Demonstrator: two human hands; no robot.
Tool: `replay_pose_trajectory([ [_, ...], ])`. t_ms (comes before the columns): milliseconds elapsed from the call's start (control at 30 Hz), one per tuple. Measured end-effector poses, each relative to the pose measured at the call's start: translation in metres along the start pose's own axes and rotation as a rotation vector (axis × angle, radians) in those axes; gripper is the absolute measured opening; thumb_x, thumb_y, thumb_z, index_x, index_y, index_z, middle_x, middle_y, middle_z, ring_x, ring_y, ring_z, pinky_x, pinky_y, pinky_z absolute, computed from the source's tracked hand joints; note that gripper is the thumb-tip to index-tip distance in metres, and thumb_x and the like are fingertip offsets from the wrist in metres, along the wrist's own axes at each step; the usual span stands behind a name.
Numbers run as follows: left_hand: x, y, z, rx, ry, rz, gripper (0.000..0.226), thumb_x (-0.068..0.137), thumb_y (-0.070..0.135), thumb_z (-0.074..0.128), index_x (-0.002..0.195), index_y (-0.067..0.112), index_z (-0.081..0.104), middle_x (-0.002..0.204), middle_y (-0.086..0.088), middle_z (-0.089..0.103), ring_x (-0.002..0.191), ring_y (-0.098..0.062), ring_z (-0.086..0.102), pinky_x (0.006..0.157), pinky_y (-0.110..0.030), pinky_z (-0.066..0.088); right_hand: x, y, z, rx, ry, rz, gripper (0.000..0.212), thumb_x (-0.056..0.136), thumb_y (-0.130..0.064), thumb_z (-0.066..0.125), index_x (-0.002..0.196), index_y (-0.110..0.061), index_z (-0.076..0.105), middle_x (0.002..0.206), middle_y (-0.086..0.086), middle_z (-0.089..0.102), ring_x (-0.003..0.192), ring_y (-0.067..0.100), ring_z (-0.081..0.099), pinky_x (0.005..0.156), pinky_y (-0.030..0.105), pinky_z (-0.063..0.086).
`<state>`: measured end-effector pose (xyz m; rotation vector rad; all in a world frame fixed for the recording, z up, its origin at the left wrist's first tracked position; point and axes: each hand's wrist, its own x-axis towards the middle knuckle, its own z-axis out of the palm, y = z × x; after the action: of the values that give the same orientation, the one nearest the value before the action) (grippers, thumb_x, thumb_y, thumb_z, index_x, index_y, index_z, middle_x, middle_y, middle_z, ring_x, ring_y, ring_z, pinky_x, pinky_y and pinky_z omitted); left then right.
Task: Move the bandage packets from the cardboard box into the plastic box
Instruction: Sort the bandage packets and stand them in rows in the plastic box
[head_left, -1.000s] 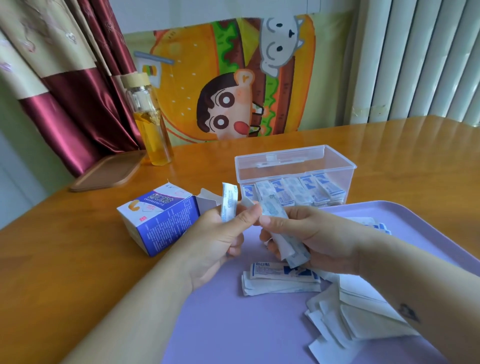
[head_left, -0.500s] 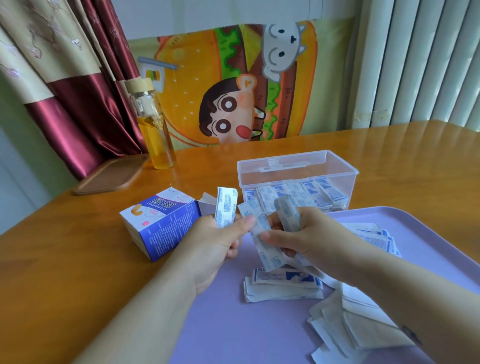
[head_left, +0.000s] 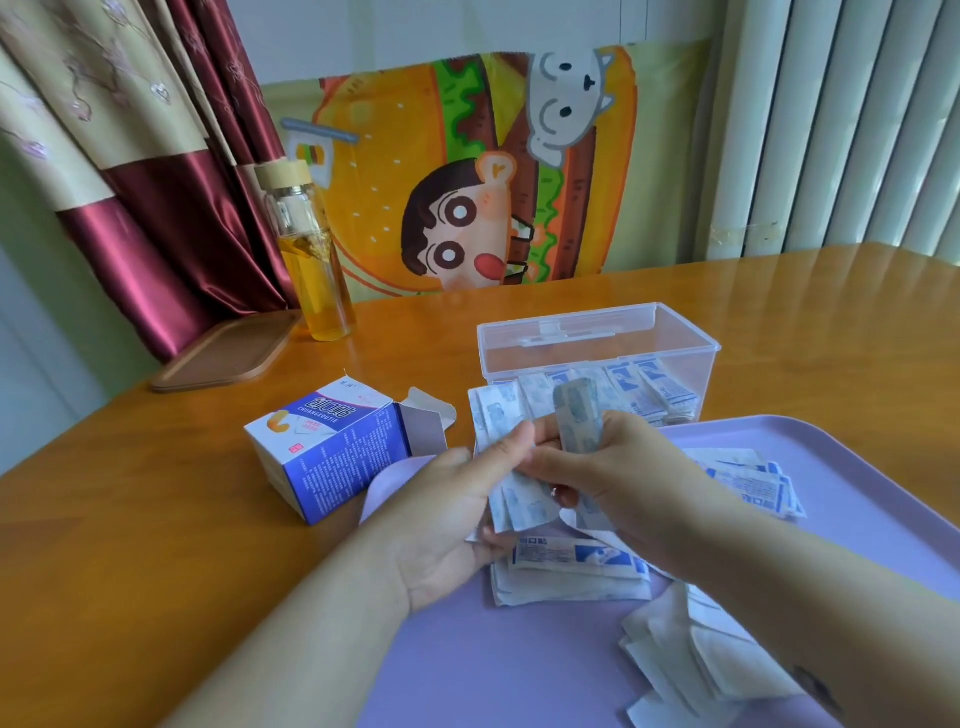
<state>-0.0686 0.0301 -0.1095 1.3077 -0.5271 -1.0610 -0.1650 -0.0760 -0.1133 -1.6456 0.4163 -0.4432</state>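
Observation:
My left hand (head_left: 447, 514) and my right hand (head_left: 618, 478) meet over the purple tray's near-left part. The left one grips a fan of white-and-blue bandage packets (head_left: 501, 431). The right one pinches a single packet (head_left: 576, 415) that stands upright. To the left lies the blue-and-white cardboard box (head_left: 332, 447) on its side, flaps open toward the hands. Behind the hands stands the clear plastic box (head_left: 597, 338), open, with several packets leaning inside. More packets lie in a stack (head_left: 571, 571) below the hands.
A purple tray (head_left: 519, 675) covers the near right of the wooden table (head_left: 130, 519), with loose packets (head_left: 748, 483) and white papers (head_left: 691, 660) on it. A glass bottle of yellow liquid (head_left: 311, 260) and a brown board (head_left: 228, 353) stand at the back left.
The packet my left hand held up alone is now with the bunch between both hands. My right hand has raised one packet upright. The view has shifted slightly.

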Motion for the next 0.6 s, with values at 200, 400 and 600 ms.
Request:
replay_pose_trajectory([
  [200,0.003,0.002,0.000,-0.183,0.071,-0.013,0.029,0.096,0.027,0.046,0.104,0.013,0.069,0.088,-0.006,0.073,0.068,-0.014,0.070,0.052,-0.024,0.052,0.000,-0.007,0.005,0.057,0.082,-0.040,0.032,0.097,-0.027,0.045,0.092,-0.009,0.071,0.063,-0.001,0.060,0.053,0.012,0.047,0.056,0.025,0.038],
  [400,0.002,0.006,0.004,-0.308,0.009,-0.147,0.029,0.093,0.035,0.048,0.091,0.012,0.066,0.064,-0.002,0.058,0.044,-0.008,0.048,0.039,-0.013,0.035,0.003,-0.010,-0.008,0.166,-0.027,-0.055,0.041,0.100,-0.029,0.033,0.098,-0.015,0.072,0.094,0.011,0.072,0.084,0.025,0.066,0.087,0.038,0.047],
  [600,-0.003,0.005,0.008,-0.226,-0.095,-0.153,0.049,0.082,0.057,0.045,0.098,0.017,0.069,0.070,-0.004,0.064,0.057,-0.010,0.053,0.037,-0.015,0.034,0.000,-0.007,-0.002,-0.139,0.074,-0.164,0.019,0.093,-0.024,0.056,0.097,-0.008,0.066,0.083,0.012,0.069,0.069,0.016,0.064,0.070,0.034,0.051],
])
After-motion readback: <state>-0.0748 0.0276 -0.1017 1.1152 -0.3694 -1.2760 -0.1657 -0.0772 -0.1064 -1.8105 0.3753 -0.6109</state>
